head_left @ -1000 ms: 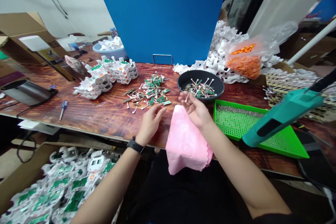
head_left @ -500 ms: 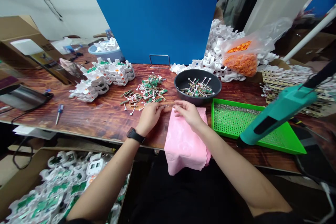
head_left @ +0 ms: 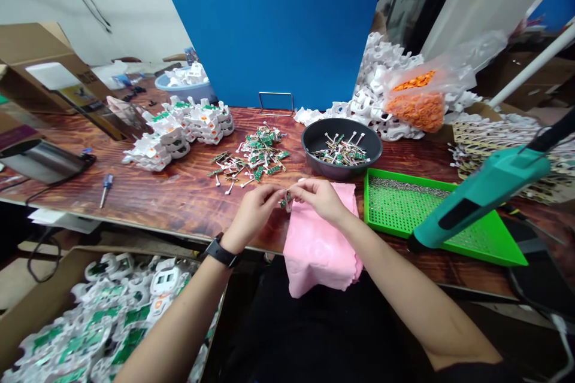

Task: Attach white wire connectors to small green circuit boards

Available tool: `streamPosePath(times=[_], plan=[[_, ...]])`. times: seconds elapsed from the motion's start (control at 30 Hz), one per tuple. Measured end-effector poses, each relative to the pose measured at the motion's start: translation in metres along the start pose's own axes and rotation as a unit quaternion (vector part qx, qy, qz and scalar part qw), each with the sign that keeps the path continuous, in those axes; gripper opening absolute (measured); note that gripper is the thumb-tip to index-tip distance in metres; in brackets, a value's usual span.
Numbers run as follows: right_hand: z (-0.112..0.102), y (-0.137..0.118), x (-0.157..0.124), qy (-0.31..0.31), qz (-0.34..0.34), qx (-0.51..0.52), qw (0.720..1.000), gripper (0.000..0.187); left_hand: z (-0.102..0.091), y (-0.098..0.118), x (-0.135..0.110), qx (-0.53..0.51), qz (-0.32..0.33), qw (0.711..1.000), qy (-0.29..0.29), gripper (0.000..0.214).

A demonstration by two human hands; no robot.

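Between my fingertips hangs a small green circuit board with wires. My left hand is closed in a pinch at its left side, and my right hand pinches at its right, by the wire end. Under my right hand lies a folded pink cloth, draped over the table's front edge. Just beyond my left hand is a loose pile of wired circuit boards. A dark round bowl behind my right hand holds more of these boards.
To the right, a green perforated tray has a teal electric screwdriver hanging over it. Stacked white housings and a small screwdriver lie left. A box of white housings stands below the table edge. A blue panel rises behind.
My hands have come together and now both pinch at the circuit board, which hangs between them. Before, they were farther apart, with only a small thin piece showing at my left fingers.
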State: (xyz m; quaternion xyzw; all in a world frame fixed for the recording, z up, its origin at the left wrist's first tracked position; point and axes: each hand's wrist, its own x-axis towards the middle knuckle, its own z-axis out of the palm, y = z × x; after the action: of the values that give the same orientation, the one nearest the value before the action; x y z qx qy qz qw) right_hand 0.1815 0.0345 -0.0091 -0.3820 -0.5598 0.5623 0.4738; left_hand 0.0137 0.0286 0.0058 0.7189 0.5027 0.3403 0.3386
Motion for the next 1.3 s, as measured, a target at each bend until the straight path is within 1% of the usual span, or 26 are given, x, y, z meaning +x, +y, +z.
streamPosePath(times=[0.13, 0.23, 0.4, 0.63, 0.83, 0.9, 0.93, 1.0, 1.07, 1.1, 1.13, 1.2, 1.27, 1.3], plan=[[-0.002, 0.0, 0.001, 0.023, 0.035, 0.019, 0.999, 0.026, 0.001, -0.006, -0.001, -0.055, -0.027, 0.998, -0.011, 0.034], [-0.003, 0.002, 0.002, 0.019, 0.042, 0.041, 0.998, 0.028, 0.001, -0.01, -0.002, -0.077, -0.042, 0.996, -0.035, 0.037], [-0.003, 0.003, 0.002, 0.006, 0.046, 0.06, 0.997, 0.028, -0.001, -0.011, -0.003, -0.104, -0.063, 0.992, -0.042, 0.034], [-0.003, 0.0, 0.002, 0.005, 0.049, 0.058, 0.997, 0.024, 0.0, -0.007, -0.003, -0.115, -0.08, 0.99, -0.024, 0.033], [-0.001, 0.001, 0.002, 0.016, 0.043, 0.052, 0.998, 0.021, 0.003, -0.008, -0.002, -0.125, -0.076, 0.989, -0.015, 0.034], [-0.004, 0.001, 0.003, 0.026, 0.046, 0.079, 0.995, 0.019, 0.004, -0.01, -0.002, -0.124, -0.069, 0.99, -0.007, 0.036], [-0.007, 0.0, 0.004, 0.044, 0.042, 0.11, 0.992, 0.018, 0.004, -0.011, -0.003, -0.115, -0.062, 0.991, 0.003, 0.037], [-0.015, -0.001, 0.007, 0.104, 0.02, 0.191, 0.976, 0.017, 0.005, -0.013, -0.004, -0.061, -0.04, 0.997, 0.03, 0.037], [-0.025, -0.003, 0.009, 0.16, 0.005, 0.262, 0.952, 0.016, 0.006, -0.017, -0.006, 0.038, -0.005, 0.998, 0.045, 0.033], [-0.029, -0.004, 0.01, 0.169, 0.008, 0.285, 0.943, 0.015, 0.007, -0.02, -0.006, 0.09, 0.015, 0.995, 0.042, 0.031], [-0.032, -0.005, 0.01, 0.165, 0.016, 0.3, 0.939, 0.015, 0.008, -0.022, -0.007, 0.137, 0.033, 0.989, 0.039, 0.03], [-0.032, -0.006, 0.009, 0.133, 0.04, 0.314, 0.939, 0.015, 0.01, -0.026, -0.007, 0.206, 0.056, 0.976, 0.034, 0.021], [-0.025, -0.005, 0.006, 0.098, 0.073, 0.29, 0.949, 0.015, 0.013, -0.027, -0.007, 0.244, 0.071, 0.967, 0.035, 0.009], [-0.021, -0.004, 0.005, 0.084, 0.096, 0.259, 0.958, 0.015, 0.014, -0.026, -0.008, 0.257, 0.079, 0.962, 0.037, 0.006]])
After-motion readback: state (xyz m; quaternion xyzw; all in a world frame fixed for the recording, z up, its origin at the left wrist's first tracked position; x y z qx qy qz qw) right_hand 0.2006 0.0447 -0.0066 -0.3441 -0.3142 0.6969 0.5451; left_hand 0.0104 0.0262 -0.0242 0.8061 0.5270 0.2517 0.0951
